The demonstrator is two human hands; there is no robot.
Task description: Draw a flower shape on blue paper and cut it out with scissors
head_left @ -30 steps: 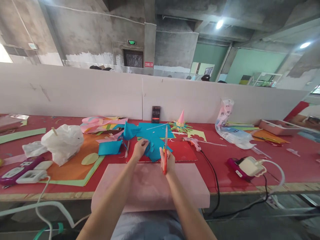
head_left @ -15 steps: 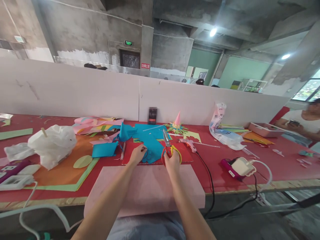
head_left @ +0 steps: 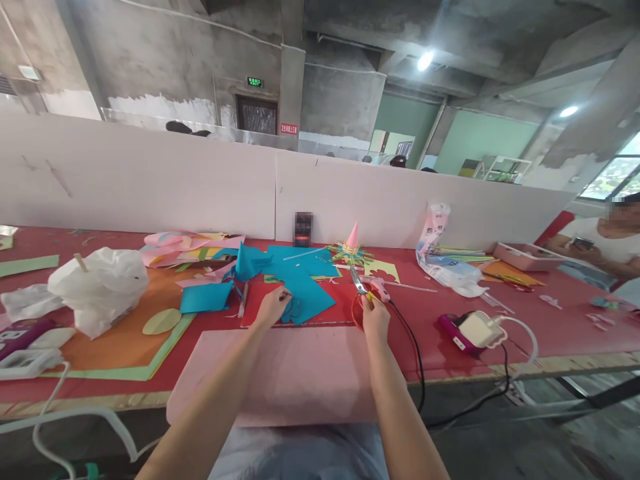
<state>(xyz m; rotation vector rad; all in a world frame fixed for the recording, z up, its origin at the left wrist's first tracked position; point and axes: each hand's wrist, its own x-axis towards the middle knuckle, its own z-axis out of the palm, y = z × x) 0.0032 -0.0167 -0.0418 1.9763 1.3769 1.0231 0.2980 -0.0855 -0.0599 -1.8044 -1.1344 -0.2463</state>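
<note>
My left hand (head_left: 274,307) is closed at the left edge of a blue sheet of paper (head_left: 313,297), fingertips pinched together there. Curved outlines show on the sheet beside those fingers. To the right of the paper, my right hand (head_left: 376,319) grips scissors (head_left: 359,283) with red and yellow handles, their blades pointing away from me. Under the blue sheet lies a red board (head_left: 260,297). Just beyond the scissors is a pink glue gun (head_left: 380,291). A pink paper cone (head_left: 353,237) with a green and yellow fringe stands farther back.
White plastic bags (head_left: 103,287) and orange paper (head_left: 115,347) cover the left side. Blue paper pieces (head_left: 205,297) lie left of my hand. A purple power strip (head_left: 454,333) with a white plug sits at right. A low white partition (head_left: 210,187) runs behind; a person (head_left: 590,240) sits far right.
My right hand has carried the scissors to the right, off the blue paper and toward the glue gun. My left hand stays at the paper's left edge.
</note>
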